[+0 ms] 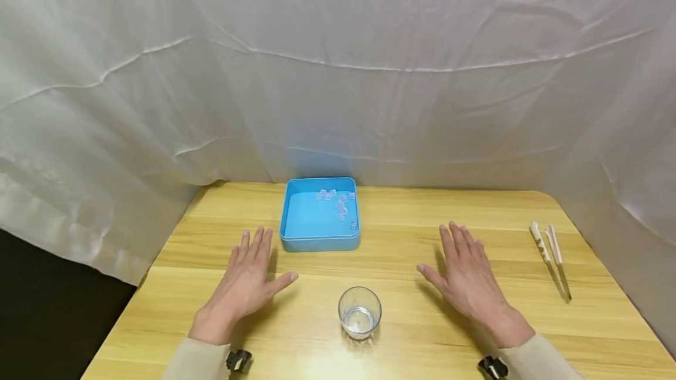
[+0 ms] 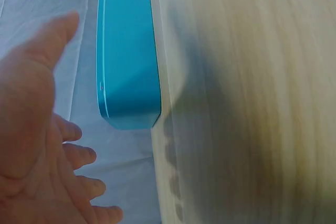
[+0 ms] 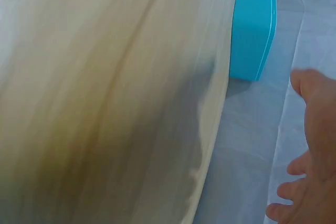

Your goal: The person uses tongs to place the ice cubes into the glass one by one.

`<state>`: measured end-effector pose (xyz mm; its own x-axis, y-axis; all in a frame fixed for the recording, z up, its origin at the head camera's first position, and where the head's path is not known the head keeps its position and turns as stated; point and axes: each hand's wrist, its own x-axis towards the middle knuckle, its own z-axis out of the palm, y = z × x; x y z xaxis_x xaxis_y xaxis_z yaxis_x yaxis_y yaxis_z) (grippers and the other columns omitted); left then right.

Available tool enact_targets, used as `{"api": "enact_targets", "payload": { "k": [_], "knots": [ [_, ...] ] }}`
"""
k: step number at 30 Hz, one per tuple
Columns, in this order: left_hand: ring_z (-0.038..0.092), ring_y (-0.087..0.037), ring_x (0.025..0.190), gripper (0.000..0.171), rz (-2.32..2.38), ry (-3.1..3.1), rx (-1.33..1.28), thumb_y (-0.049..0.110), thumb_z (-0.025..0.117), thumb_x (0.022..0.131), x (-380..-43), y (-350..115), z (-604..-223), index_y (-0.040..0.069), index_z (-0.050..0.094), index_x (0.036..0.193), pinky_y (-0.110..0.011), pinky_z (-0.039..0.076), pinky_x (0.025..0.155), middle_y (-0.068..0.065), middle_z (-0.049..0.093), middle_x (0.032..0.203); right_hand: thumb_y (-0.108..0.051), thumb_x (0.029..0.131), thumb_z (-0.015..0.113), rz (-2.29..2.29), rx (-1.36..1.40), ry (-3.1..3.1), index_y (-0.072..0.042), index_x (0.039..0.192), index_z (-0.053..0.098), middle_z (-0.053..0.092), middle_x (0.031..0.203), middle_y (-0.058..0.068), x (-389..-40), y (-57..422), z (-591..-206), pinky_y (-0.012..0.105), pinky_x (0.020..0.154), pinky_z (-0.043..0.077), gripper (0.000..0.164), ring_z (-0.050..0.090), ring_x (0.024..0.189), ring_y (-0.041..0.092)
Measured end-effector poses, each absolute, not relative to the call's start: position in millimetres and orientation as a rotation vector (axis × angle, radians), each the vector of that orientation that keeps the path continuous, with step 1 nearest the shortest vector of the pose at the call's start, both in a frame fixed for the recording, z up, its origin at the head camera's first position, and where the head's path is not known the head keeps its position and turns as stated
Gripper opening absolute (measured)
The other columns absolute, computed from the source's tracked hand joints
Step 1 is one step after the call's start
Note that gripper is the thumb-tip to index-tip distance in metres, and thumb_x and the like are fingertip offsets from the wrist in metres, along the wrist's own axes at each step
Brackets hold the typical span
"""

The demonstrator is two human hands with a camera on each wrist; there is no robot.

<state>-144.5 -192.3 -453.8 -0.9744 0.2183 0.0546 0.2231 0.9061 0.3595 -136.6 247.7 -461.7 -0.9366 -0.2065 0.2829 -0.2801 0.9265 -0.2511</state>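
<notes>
My left hand (image 1: 244, 286) hovers over the table with its fingers straight and thumb spread, holding nothing. Opposite it, the right hand (image 1: 469, 283) is held the same way, also without anything in it. Between the two stands a clear drinking glass (image 1: 360, 312), its bottom showing what may be a little water or just thick glass. Beyond the left fingertips sits a blue square box (image 1: 319, 244) with several small clear cubes (image 1: 342, 207) inside, mostly toward its right and back. To the right of the right hand lie tongs (image 1: 551, 260) with white handles and metal ends.
The wooden table (image 1: 401, 345) has a rounded far right corner. Pale curtain cloth (image 1: 369, 104) hangs behind it and along both sides. A dark area (image 1: 53, 309) shows past the table at lower left. Each wrist wears a black strap device.
</notes>
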Motion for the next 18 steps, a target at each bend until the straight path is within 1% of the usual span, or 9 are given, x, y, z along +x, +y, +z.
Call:
{"api": "enact_targets", "payload": {
  "k": [3, 6, 8, 12, 15, 18],
  "knots": [
    [0.007, -0.05, 0.161, 0.103, -0.639, -3.019, -0.36, 0.059, 0.065, 0.099, -146.8, -192.6, -454.6, -0.002, 0.016, 0.167, -0.067, 0.016, 0.129, -0.026, 0.013, 0.174, -0.045, 0.103, 0.066, 0.518, 0.378, -2.77, 0.011, 0.159, 0.032, 0.034, 0.162, 0.037, -139.4, 241.7, -463.5, 0.073, 0.117, 0.033, 0.086, 0.034, 0.148, 0.056],
    [0.014, -0.05, 0.16, 0.098, -0.712, -2.982, -0.349, 0.054, 0.065, 0.101, -150.6, -190.9, -455.0, -0.004, 0.018, 0.165, -0.064, 0.019, 0.129, -0.028, 0.017, 0.173, -0.037, 0.105, 0.065, 0.622, 0.382, -2.722, 0.013, 0.156, 0.035, 0.038, 0.159, 0.037, -143.5, 235.7, -464.4, 0.071, 0.116, 0.037, 0.078, 0.04, 0.143, 0.055],
    [0.017, -0.049, 0.159, 0.097, -0.784, -2.97, -0.315, 0.052, 0.066, 0.102, -153.7, -189.4, -455.2, -0.003, 0.018, 0.166, -0.064, 0.021, 0.128, -0.027, 0.018, 0.173, -0.033, 0.106, 0.065, 0.684, 0.377, -2.706, 0.014, 0.154, 0.037, 0.041, 0.157, 0.036, -147.2, 230.7, -464.2, 0.07, 0.115, 0.038, 0.072, 0.043, 0.142, 0.055],
    [0.02, -0.046, 0.159, 0.097, -0.967, -2.972, -0.217, 0.051, 0.066, 0.102, -161.6, -186.0, -455.3, 0.002, 0.015, 0.168, -0.064, 0.023, 0.128, -0.024, 0.017, 0.174, -0.028, 0.106, 0.064, 0.762, 0.358, -2.707, 0.012, 0.153, 0.041, 0.046, 0.154, 0.035, -156.2, 218.6, -464.3, 0.068, 0.117, 0.038, 0.066, 0.045, 0.141, 0.054],
    [0.022, -0.044, 0.159, 0.097, -1.093, -2.966, -0.137, 0.052, 0.067, 0.101, -169.0, -182.7, -455.9, 0.005, 0.014, 0.169, -0.064, 0.025, 0.127, -0.022, 0.017, 0.174, -0.026, 0.105, 0.064, 0.798, 0.35, -2.723, 0.011, 0.152, 0.043, 0.047, 0.154, 0.034, -164.2, 207.8, -465.4, 0.066, 0.119, 0.038, 0.064, 0.046, 0.141, 0.053],
    [0.024, -0.046, 0.158, 0.098, -1.177, -2.951, -0.09, 0.05, 0.069, 0.1, -176.2, -179.1, -457.6, 0.006, 0.015, 0.168, -0.066, 0.028, 0.125, -0.022, 0.018, 0.174, -0.028, 0.105, 0.065, 0.849, 0.342, -2.764, 0.009, 0.154, 0.043, 0.047, 0.156, 0.032, -172.4, 194.8, -466.3, 0.064, 0.12, 0.038, 0.065, 0.046, 0.143, 0.051]
  ]
}}
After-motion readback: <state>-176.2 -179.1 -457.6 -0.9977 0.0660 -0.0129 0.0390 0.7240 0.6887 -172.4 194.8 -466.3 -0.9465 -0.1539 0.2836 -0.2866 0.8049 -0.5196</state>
